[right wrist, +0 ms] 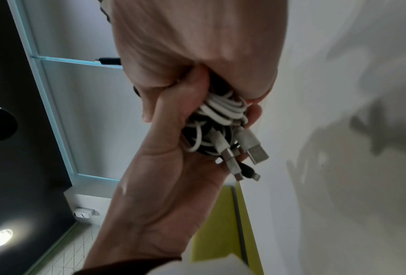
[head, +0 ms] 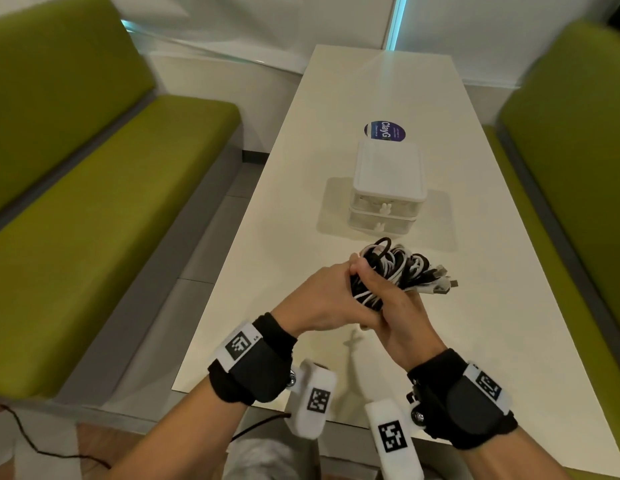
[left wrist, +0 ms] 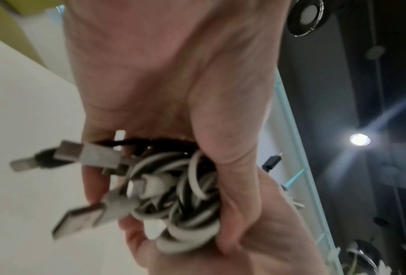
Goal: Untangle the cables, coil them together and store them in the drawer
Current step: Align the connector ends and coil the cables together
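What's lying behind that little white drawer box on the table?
Behind the drawer box a round dark blue sticker reading "ClayG" lies on the table. The box covers the sticker's near edge, so the rest of its print is hidden.

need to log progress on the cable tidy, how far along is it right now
Done, it seems: the black and white cables are gathered into one coiled bundle, plugs sticking out to one side. In hand: the left hand and right hand both grip that bundle above the table. Left: both drawers of the small drawer unit look closed, so one must be opened and the bundle stored inside.
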